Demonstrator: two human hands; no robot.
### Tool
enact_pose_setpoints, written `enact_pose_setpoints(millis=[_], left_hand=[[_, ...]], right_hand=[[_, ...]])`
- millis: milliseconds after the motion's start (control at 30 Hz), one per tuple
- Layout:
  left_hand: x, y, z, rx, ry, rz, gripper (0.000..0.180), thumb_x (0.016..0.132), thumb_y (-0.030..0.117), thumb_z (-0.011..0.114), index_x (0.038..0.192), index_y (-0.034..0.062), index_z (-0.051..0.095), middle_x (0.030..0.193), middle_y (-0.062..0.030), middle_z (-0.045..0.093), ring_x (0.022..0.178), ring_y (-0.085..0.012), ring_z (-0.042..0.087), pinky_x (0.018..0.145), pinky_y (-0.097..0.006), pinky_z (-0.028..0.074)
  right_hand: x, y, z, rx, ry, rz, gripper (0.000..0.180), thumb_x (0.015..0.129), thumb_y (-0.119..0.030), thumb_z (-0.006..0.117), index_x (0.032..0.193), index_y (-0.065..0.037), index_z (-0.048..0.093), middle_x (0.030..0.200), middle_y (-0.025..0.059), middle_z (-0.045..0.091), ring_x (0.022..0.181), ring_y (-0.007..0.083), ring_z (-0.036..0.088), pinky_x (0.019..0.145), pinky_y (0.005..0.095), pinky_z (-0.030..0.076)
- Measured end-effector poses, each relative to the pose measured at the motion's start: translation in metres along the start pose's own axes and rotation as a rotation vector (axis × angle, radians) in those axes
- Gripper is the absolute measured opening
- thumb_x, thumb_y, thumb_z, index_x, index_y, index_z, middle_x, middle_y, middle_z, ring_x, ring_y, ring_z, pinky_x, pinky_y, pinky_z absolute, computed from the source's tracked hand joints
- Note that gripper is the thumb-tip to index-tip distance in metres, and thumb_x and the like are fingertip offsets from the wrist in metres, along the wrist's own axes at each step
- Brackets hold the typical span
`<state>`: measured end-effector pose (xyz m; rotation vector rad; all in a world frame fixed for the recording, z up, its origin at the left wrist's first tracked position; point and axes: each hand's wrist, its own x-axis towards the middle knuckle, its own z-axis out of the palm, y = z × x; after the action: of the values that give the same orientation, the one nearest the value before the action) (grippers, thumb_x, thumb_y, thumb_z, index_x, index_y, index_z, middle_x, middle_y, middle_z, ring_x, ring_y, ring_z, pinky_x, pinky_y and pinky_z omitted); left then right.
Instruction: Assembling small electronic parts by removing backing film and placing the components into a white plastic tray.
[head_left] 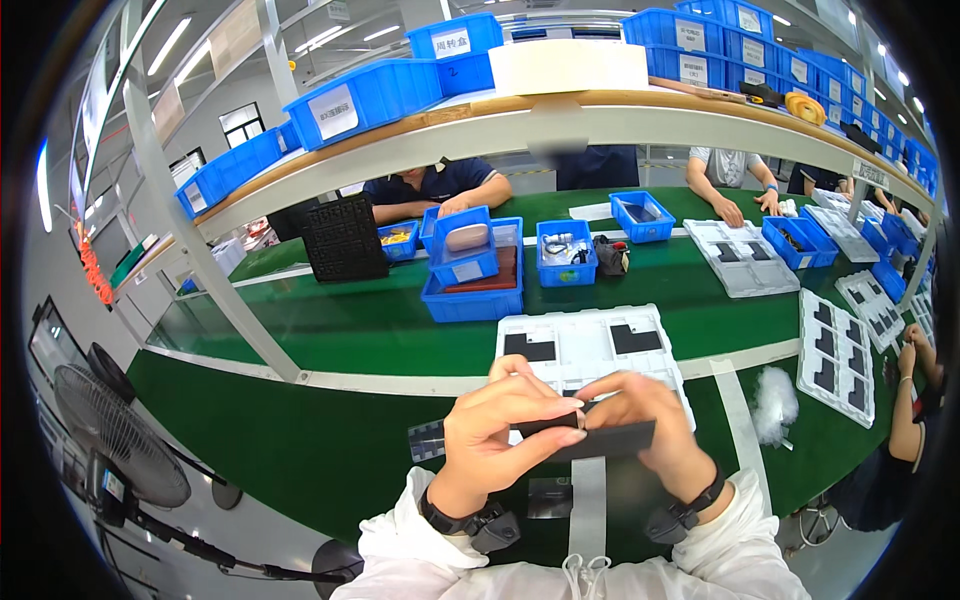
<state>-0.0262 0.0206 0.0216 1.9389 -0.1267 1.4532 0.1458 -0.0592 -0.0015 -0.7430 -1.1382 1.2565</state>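
While both hands meet above the near edge of the tabletop (330,440), the following applies.

Held part: a flat, dark, rectangular piece (600,437), held level in front of the chest, above the green surface and just short of the white tray (590,345).

Left hand (495,425): closed in a pinch on the left end of the dark piece, thumb below, fingers curled over the top edge.

Right hand (640,420): closed on the right portion of the same piece, fingers folded over its upper edge, thumb meeting the left fingertips.

Weight: judged light; fingertips alone carry it.

Stiffness: appears thin and fairly rigid, as it spans both hands without sagging.

Fragility: likely vulnerable to bending and to marks on its broad faces.

Surface: matte, so slip seems unlikely.

Grip location: the short ends and long edges are best, keeping fingertips off the flat faces.

Surroundings: the tray holds two dark squares; blue bins (470,275) stand beyond; a white fluffy wad (775,400) lies to the right.
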Motion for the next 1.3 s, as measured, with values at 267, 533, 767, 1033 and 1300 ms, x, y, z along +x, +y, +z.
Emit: enact_pose_setpoints(millis=[267,533,767,1033,1300], left_hand=[[0.005,0.016,-0.004,0.144,-0.032,-0.279,0.026,0.062,-0.004,0.071,0.087,0.0011,0.066,0.079,-0.0112,0.066,0.077,-0.0212,0.061,0.080,-0.034,0.036],[0.010,0.021,0.000,-0.298,0.004,-0.533,0.033,0.072,-0.003,0.061,0.105,-0.0016,0.063,0.110,-0.0207,0.059,0.105,-0.0265,0.055,0.092,-0.037,0.041],[0.010,0.027,0.008,-0.436,0.083,-0.724,0.029,0.082,0.003,0.058,0.110,-0.0063,0.057,0.113,-0.0212,0.058,0.102,-0.0247,0.058,0.089,-0.035,0.046],[0.008,0.014,0.007,-0.475,0.051,-0.748,0.028,0.087,0.007,0.053,0.113,-0.0055,0.055,0.115,-0.0183,0.058,0.101,-0.0201,0.058,0.089,-0.032,0.046],[-0.017,-0.023,-0.015,0.009,-0.099,-0.799,0.021,0.088,0.013,0.056,0.103,-0.0011,0.062,0.096,-0.0094,0.065,0.087,-0.0106,0.059,0.077,-0.025,0.047]], right_hand=[[-0.015,-0.012,0.007,-0.517,0.167,-0.304,0.011,0.079,-0.003,0.063,0.085,0.005,0.061,0.066,0.0039,0.062,0.057,0.0046,0.052,0.052,0.0191,0.039],[-0.011,-0.001,0.005,-0.349,0.248,-0.342,0.011,0.083,-0.005,0.060,0.087,0.005,0.059,0.066,0.0003,0.059,0.058,0.0010,0.046,0.051,0.0173,0.034],[-0.009,0.002,0.007,-0.289,0.275,-0.359,0.012,0.086,-0.007,0.058,0.090,0.004,0.058,0.073,0.0001,0.059,0.063,0.0008,0.046,0.056,0.0165,0.036],[-0.003,0.009,0.002,-0.273,0.298,-0.323,0.015,0.088,-0.010,0.056,0.092,0.004,0.057,0.078,0.0010,0.060,0.068,0.0018,0.050,0.061,0.0167,0.039],[0.013,0.035,-0.006,-0.201,0.301,-0.252,0.019,0.089,-0.014,0.055,0.093,0.004,0.057,0.081,0.0077,0.062,0.071,0.0093,0.059,0.064,0.0259,0.054]])
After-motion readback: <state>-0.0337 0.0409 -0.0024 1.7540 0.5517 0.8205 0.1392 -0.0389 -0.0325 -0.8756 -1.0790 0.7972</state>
